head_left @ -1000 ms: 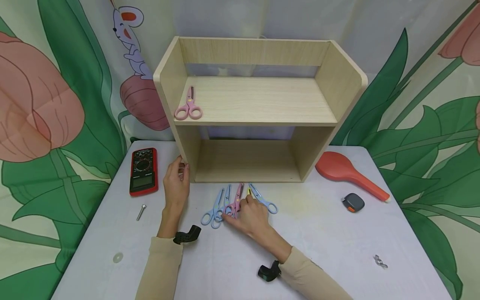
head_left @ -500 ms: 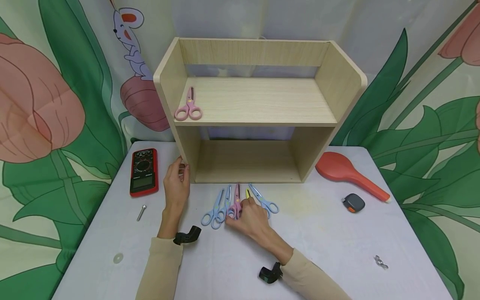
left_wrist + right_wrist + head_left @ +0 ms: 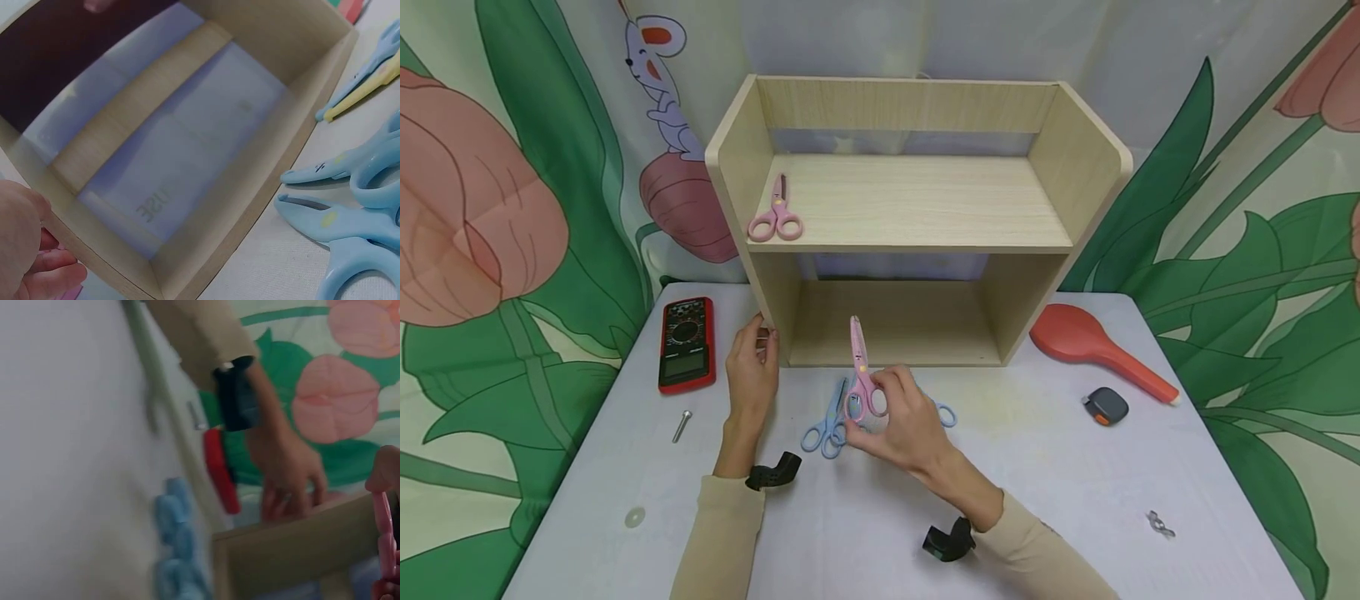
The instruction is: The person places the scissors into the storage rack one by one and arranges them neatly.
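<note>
Fingers of your right hand (image 3: pixel 906 425) pinch the pink scissors (image 3: pixel 862 367) above the table (image 3: pixel 1037 483); your left hand (image 3: pixel 752 367), loosely bent, touches the shelf (image 3: pixel 910 248). Looks like pick-up; placing beside the other pair (image 3: pixel 778 208) would need a clear lift.

Backed at twelve o'clock by a pale, creased hanging (image 3: pixel 985 37), printed with a cartoon mouse (image 3: pixel 658 79) toward ten. Flanked at nine and three by big green leaves (image 3: pixel 553 108), joined by pink tulips (image 3: pixel 471 192) near nine and two. Lit softly across a white worktop (image 3: pixel 1045 492) toward six.
</note>
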`<move>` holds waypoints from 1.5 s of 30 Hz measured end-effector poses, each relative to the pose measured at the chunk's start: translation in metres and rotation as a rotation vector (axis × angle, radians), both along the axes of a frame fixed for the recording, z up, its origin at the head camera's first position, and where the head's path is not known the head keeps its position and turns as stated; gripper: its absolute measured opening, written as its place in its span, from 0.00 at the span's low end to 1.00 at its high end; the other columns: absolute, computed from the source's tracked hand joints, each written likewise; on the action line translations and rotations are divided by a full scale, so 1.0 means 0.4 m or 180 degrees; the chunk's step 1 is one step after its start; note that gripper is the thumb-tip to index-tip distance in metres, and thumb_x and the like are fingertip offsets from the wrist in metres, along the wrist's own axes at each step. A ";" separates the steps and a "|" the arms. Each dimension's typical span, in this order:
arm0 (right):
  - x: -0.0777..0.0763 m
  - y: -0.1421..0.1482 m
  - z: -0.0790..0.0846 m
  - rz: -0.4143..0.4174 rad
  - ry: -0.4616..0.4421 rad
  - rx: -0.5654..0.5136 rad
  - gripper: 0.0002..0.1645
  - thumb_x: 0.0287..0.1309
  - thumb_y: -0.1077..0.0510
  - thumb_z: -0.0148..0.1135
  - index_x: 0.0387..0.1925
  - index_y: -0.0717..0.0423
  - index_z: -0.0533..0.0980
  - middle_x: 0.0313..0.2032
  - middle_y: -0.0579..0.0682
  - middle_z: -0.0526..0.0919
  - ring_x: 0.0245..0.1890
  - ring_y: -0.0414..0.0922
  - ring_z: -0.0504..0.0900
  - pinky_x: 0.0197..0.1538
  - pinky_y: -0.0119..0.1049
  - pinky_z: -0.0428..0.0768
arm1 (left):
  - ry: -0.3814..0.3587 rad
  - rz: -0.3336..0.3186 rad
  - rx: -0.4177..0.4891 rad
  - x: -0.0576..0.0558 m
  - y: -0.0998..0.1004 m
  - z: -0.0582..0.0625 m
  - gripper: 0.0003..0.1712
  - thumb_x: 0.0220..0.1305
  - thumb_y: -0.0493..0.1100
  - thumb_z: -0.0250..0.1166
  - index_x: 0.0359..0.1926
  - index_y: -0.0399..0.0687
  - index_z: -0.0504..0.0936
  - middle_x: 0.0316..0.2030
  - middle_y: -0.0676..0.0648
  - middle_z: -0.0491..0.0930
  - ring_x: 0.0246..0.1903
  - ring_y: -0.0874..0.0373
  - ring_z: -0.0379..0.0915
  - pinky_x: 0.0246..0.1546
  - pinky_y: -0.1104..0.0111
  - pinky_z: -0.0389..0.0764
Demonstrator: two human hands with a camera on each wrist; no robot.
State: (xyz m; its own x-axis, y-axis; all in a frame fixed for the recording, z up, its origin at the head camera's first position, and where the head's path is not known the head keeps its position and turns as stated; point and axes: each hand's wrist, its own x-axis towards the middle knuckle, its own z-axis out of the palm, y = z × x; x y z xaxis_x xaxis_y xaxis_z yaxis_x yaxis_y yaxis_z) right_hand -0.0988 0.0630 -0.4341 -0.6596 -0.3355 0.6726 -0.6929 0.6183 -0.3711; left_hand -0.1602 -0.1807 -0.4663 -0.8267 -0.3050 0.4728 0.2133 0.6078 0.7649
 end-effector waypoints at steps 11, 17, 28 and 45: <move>-0.106 -0.017 0.239 0.0079 0.0448 -0.0371 0.30 0.41 0.49 0.74 0.44 0.64 0.77 0.39 0.57 0.73 0.33 0.45 0.75 0.31 0.35 0.82 | 0.0079 -0.0013 -0.0023 -0.003 -0.003 -0.002 0.24 0.72 0.41 0.60 0.65 0.38 0.73 0.49 0.33 0.78 0.45 0.42 0.82 0.44 0.50 0.87; -0.186 -0.051 0.323 -0.0287 0.0558 -0.0166 0.29 0.45 0.42 0.71 0.40 0.62 0.80 0.36 0.56 0.75 0.32 0.47 0.74 0.33 0.36 0.77 | 0.0037 -0.0006 -0.0066 -0.003 -0.003 -0.002 0.24 0.72 0.41 0.61 0.65 0.39 0.73 0.49 0.33 0.78 0.45 0.43 0.82 0.44 0.51 0.88; -0.270 -0.095 0.405 -0.0668 -0.0379 0.0433 0.32 0.51 0.32 0.66 0.42 0.54 0.84 0.45 0.53 0.78 0.48 0.52 0.72 0.45 0.47 0.66 | 0.0049 0.0000 -0.0047 0.002 0.003 -0.005 0.22 0.72 0.39 0.61 0.64 0.37 0.74 0.47 0.34 0.79 0.44 0.43 0.83 0.43 0.51 0.88; -0.294 -0.110 0.453 -0.0492 -0.0905 0.0732 0.28 0.60 0.31 0.62 0.47 0.47 0.82 0.51 0.51 0.75 0.50 0.50 0.70 0.48 0.45 0.66 | 0.0020 0.0003 -0.0074 0.000 -0.001 -0.006 0.22 0.72 0.40 0.60 0.63 0.38 0.74 0.47 0.35 0.79 0.44 0.45 0.83 0.43 0.54 0.88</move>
State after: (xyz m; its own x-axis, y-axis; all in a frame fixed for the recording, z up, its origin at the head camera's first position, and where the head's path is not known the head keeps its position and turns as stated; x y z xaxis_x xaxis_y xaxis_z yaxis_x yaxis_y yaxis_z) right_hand -0.2164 0.0190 -0.2530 -0.8633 -0.3382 0.3747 -0.4746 0.7966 -0.3745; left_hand -0.1604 -0.1813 -0.4687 -0.8234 -0.2946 0.4850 0.2176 0.6255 0.7493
